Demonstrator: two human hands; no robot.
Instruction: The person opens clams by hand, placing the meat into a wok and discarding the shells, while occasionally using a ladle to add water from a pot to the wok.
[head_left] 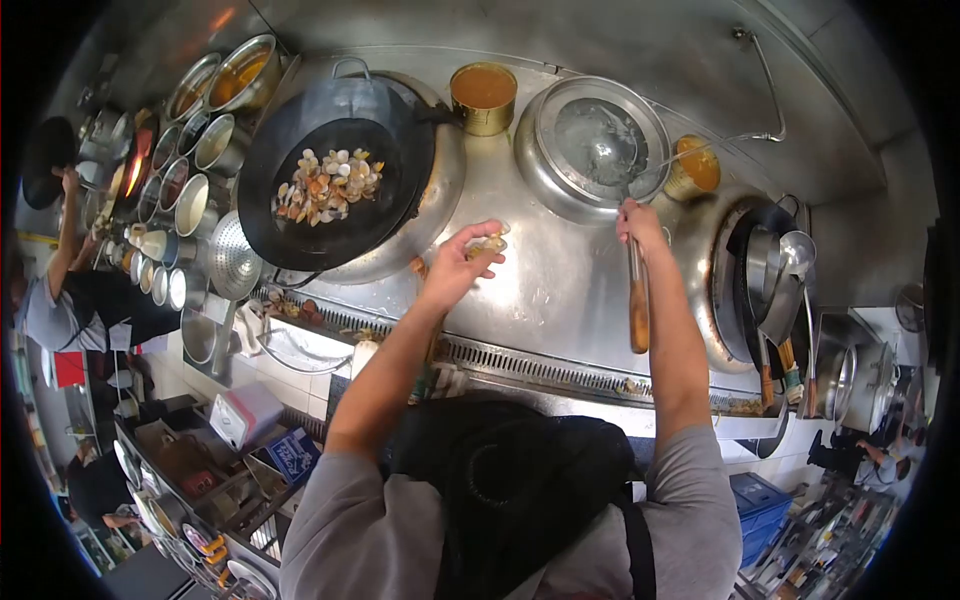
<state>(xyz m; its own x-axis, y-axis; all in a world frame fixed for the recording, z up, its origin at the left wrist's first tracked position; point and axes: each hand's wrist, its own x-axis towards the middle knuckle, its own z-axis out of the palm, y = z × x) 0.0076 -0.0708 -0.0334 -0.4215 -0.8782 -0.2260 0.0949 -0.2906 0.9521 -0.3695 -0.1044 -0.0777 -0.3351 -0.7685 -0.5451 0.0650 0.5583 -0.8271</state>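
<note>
My left hand [468, 264] is over the steel counter, fingers curled round small yellowish pieces that look like clam shells [488, 245]. To its left, a black wok [400, 215] holds a heap of clams [330, 186], tilted on the stove. My right hand [641, 223] grips the metal shaft of a ladle [638, 318], whose wooden handle end hangs down toward me. The ladle's head reaches into a steel basin [545, 120] of water, where its exact outline is hard to make out.
Two open cans of orange-brown sauce, a left one [483, 98] and a right one [694, 167], flank the basin. A faucet pipe [770, 80] arches at right. Ladles [796, 252] rest in a right-hand wok. Seasoning bowls and a perforated strainer [236, 256] stand left, with another person beyond.
</note>
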